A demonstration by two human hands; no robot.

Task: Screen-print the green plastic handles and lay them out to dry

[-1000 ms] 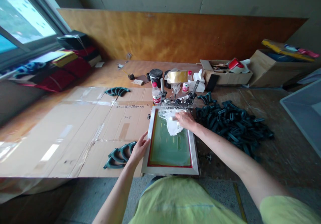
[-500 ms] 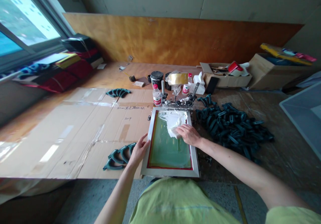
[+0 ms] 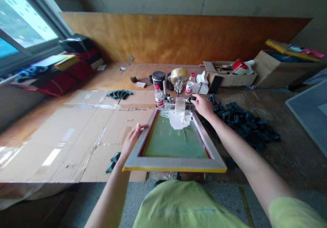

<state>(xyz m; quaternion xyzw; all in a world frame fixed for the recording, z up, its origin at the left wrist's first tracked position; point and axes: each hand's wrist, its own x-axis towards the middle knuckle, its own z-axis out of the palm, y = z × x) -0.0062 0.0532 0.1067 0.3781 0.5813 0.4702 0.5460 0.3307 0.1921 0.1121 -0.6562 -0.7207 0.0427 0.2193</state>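
Note:
A screen printing frame (image 3: 176, 162) with a green mesh is tilted up at its near edge in front of me. My left hand (image 3: 133, 137) grips its left side. White ink (image 3: 181, 120) lies across the far end of the mesh. A pale, flat scraper (image 3: 180, 104) stands upright in the ink, against the metal hinge clamp (image 3: 168, 104). My right hand (image 3: 203, 106) is off the scraper, at the right end of the clamp, fingers closed around something dark that I cannot make out.
A heap of dark green curved plastic handles (image 3: 245, 124) lies right of the frame. More handles (image 3: 119, 94) rest on the cardboard sheet (image 3: 84, 132). Behind the clamp stand a red-capped bottle (image 3: 158, 98), a black tub (image 3: 158, 80) and a tape roll (image 3: 178, 75).
The frame's near edge has risen, with my left hand still on its left side. My right hand has let go of the scraper, now upright at the back, and moved to the clamp's right end.

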